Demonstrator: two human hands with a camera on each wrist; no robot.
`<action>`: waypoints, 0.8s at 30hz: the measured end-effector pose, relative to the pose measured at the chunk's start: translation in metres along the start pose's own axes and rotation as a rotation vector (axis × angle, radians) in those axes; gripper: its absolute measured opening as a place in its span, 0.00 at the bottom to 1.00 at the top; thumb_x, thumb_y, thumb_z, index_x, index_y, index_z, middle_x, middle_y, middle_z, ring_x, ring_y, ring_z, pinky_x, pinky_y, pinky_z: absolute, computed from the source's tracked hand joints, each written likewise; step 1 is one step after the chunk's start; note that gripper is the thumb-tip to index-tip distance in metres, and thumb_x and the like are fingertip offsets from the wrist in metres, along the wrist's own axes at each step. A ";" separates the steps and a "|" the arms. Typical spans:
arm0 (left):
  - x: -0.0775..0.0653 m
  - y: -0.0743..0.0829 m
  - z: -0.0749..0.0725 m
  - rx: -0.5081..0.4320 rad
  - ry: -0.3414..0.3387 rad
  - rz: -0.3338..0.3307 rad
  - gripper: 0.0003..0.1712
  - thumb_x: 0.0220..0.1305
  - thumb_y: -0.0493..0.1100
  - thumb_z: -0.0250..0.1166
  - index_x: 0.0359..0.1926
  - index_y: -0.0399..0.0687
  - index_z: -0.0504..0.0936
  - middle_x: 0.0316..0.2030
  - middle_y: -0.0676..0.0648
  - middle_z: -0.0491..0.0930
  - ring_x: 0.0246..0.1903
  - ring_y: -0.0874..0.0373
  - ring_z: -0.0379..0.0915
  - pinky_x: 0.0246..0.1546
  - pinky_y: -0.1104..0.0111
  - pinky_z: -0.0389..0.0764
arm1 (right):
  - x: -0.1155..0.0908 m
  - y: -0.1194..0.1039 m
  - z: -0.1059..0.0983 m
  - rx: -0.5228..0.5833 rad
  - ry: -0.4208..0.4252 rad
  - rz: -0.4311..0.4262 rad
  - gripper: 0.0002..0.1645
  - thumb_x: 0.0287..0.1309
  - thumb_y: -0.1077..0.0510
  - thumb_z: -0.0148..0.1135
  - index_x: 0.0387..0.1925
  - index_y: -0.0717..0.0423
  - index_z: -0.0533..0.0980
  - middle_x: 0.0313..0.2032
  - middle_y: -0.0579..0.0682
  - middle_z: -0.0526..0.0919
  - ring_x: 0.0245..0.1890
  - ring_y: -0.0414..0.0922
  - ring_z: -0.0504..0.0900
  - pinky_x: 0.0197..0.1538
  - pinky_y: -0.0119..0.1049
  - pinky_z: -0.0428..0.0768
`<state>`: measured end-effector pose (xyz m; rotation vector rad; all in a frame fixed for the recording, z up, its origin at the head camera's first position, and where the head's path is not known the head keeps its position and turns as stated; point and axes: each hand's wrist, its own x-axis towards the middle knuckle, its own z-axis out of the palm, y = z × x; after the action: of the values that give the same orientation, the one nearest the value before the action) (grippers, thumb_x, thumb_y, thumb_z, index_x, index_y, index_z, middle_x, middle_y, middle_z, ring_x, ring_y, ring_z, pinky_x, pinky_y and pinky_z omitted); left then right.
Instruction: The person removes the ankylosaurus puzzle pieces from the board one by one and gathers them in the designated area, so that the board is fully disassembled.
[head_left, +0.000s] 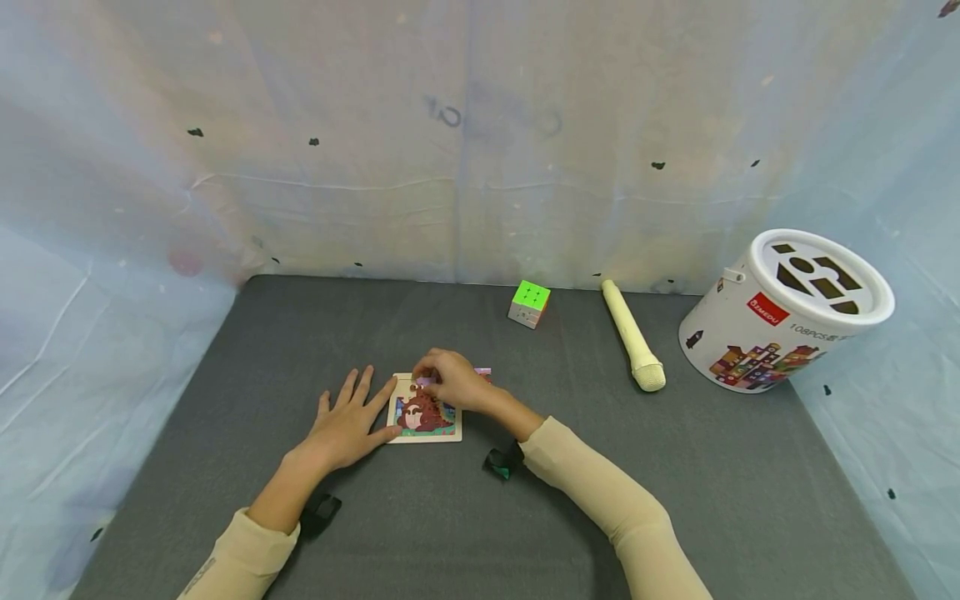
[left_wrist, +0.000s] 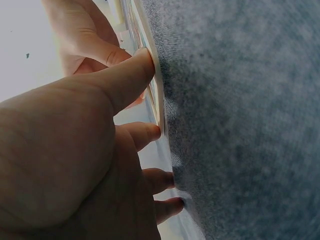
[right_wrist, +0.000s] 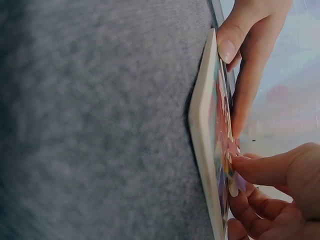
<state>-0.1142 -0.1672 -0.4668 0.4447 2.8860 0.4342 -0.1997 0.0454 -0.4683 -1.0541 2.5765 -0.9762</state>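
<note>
A small jigsaw puzzle board with a pale wooden frame and a colourful picture lies flat on the dark cloth. My left hand has its fingers spread, with the thumb on the board's frame at the lower left and the index fingertip near its upper left corner. Over the board, my right hand pinches a puzzle piece, partly purple, between thumb and fingers. In the right wrist view that piece stands tilted at the picture's surface. A pink and purple flat item shows behind my right hand, mostly hidden.
A green-topped puzzle cube stands near the table's back edge. Right of it lies a cream toy microphone. A white block bucket with a shape-hole lid stands at the far right. Pale sheeting hangs behind the table.
</note>
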 end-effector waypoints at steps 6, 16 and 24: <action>0.000 0.000 0.000 -0.002 -0.002 -0.004 0.46 0.68 0.62 0.61 0.78 0.50 0.56 0.75 0.29 0.46 0.74 0.30 0.38 0.60 0.25 0.47 | -0.001 0.002 0.000 0.025 0.004 -0.010 0.10 0.65 0.69 0.63 0.46 0.60 0.83 0.39 0.52 0.81 0.35 0.44 0.78 0.39 0.31 0.75; 0.001 0.000 0.000 0.003 -0.017 -0.008 0.46 0.69 0.63 0.60 0.79 0.51 0.54 0.76 0.29 0.45 0.74 0.30 0.37 0.61 0.26 0.46 | -0.002 0.004 -0.001 0.053 -0.007 -0.014 0.12 0.64 0.70 0.63 0.47 0.60 0.83 0.40 0.52 0.81 0.36 0.42 0.77 0.39 0.30 0.74; 0.000 0.000 0.000 0.003 -0.012 -0.006 0.46 0.69 0.63 0.61 0.79 0.50 0.55 0.76 0.29 0.45 0.74 0.30 0.38 0.60 0.26 0.47 | -0.001 0.007 -0.002 0.143 -0.028 -0.006 0.14 0.62 0.74 0.62 0.48 0.63 0.82 0.40 0.54 0.82 0.35 0.41 0.75 0.39 0.29 0.74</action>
<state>-0.1143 -0.1669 -0.4669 0.4381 2.8762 0.4252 -0.2036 0.0512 -0.4715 -1.0301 2.4412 -1.1207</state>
